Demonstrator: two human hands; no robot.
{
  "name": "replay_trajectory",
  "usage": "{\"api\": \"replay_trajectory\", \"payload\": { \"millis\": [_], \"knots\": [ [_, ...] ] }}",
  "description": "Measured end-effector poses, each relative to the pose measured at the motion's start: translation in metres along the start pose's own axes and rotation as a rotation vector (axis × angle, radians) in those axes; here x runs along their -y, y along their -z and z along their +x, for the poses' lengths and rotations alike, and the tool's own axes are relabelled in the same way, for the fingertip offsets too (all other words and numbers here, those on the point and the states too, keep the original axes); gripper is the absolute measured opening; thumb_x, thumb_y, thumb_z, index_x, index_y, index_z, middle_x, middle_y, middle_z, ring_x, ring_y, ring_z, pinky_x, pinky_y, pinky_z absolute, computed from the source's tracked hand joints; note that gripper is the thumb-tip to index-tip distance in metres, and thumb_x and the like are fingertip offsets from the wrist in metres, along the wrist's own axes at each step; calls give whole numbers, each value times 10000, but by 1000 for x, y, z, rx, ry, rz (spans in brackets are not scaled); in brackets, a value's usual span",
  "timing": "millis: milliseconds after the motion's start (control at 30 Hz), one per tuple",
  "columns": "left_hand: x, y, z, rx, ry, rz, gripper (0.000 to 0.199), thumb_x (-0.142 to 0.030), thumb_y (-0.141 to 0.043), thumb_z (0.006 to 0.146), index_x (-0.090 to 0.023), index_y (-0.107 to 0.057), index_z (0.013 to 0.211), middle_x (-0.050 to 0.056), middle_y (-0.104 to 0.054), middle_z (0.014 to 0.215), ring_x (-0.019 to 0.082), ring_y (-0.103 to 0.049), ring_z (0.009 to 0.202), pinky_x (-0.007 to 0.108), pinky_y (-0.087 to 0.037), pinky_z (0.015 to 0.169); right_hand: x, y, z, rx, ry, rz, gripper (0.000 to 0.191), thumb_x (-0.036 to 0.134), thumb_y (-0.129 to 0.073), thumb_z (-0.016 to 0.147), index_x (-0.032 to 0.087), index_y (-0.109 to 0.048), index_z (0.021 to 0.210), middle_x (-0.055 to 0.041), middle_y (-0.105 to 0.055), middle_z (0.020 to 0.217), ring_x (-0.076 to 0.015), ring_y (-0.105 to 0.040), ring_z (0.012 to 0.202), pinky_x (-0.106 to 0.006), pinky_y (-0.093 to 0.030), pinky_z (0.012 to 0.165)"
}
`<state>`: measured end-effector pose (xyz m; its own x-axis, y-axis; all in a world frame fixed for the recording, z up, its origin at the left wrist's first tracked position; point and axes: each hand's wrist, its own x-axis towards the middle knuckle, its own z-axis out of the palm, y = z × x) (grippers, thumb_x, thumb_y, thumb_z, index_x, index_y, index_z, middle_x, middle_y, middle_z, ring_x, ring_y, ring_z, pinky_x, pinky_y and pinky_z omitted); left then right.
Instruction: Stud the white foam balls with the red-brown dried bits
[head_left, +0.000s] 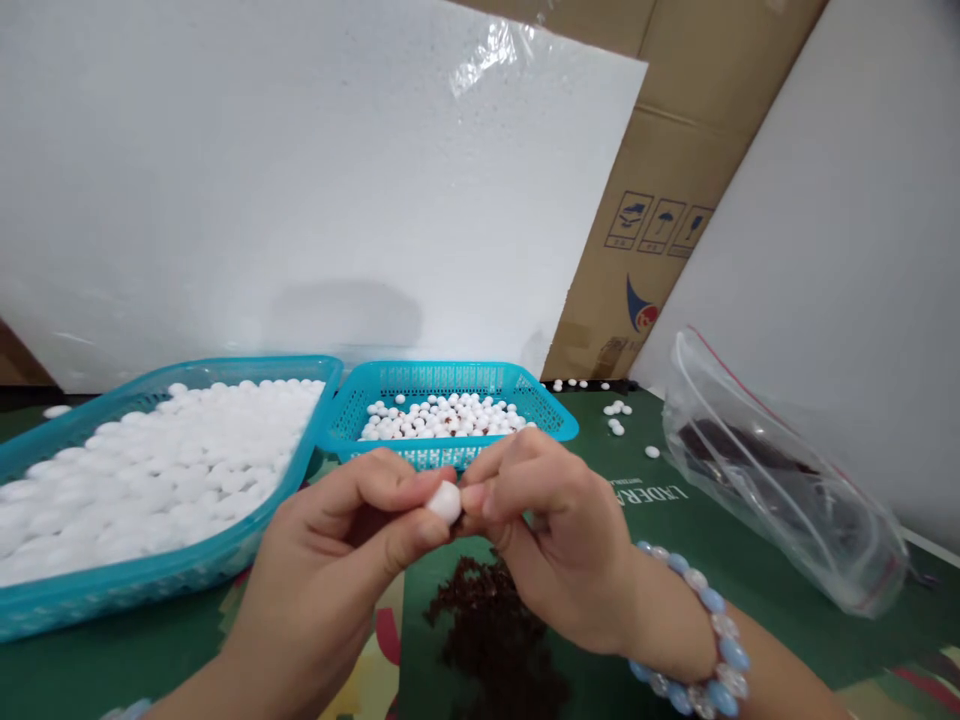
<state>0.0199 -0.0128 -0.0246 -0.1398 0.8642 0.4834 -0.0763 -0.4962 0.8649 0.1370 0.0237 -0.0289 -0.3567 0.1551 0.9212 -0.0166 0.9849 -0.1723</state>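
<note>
Between the fingertips of my left hand [337, 555] is a small white ball [445, 502], pinched by thumb and forefinger. My right hand [551, 535], wearing a beaded bracelet [724, 640], meets it from the right. Its thumb and forefinger are pressed together beside the ball, around a dark bit too small to make out. Below both hands a loose pile of dark reddish-brown pieces [499, 640] lies on the green surface. Behind the hands stands a small blue basket [551, 410] with many white balls, some showing brown spots.
A large blue basket [187, 565] full of white balls stands at the left. On the right lies a clear zip bag [787, 500] with dark contents. Several loose white balls [616, 408] are scattered near the back. A white board [337, 180] and cardboard [675, 130] stand behind.
</note>
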Motion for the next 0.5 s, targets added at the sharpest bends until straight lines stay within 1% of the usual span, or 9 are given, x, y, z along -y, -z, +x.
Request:
{"api": "replay_trajectory", "payload": {
  "millis": [133,233,367,433,500],
  "knots": [
    [4,0,-1,2,-11,20,146,-106,-566,515,-241,-552,459,-79,-459,461,30,-463,468,62,-415,454,1,-3,1,-5,12,-7,187,24,-355,693,203,-320,736,32,-453,622,-65,-421,538,-152,-386,479],
    [5,-1,-3,10,-10,10,150,-110,-565,524,-252,-557,475,-83,-464,478,27,-464,479,66,-412,458,2,-2,0,-5,9,-39,157,52,-339,716,199,-300,757,25,-437,634,-69,-412,559,-159,-383,493],
    [6,2,-2,66,-28,47,149,-121,-552,552,-263,-560,510,-83,-483,489,37,-469,496,96,-416,483,-1,-4,-1,8,-40,-71,151,67,-354,720,200,-298,763,21,-405,646,-68,-414,576,-169,-381,503],
    [5,7,1,100,-3,99,139,-121,-548,558,-255,-566,527,-78,-504,494,44,-474,492,101,-411,464,-4,-7,-1,1,-34,-87,130,83,-350,727,196,-296,763,20,-389,638,-68,-415,567,-175,-378,494],
    [4,15,4,116,61,152,123,-124,-551,553,-245,-570,551,-71,-536,524,52,-489,499,104,-410,448,-9,-10,-1,13,-19,-111,95,111,-343,736,186,-292,763,19,-375,624,-72,-412,555,-177,-373,471]
  ]
}}
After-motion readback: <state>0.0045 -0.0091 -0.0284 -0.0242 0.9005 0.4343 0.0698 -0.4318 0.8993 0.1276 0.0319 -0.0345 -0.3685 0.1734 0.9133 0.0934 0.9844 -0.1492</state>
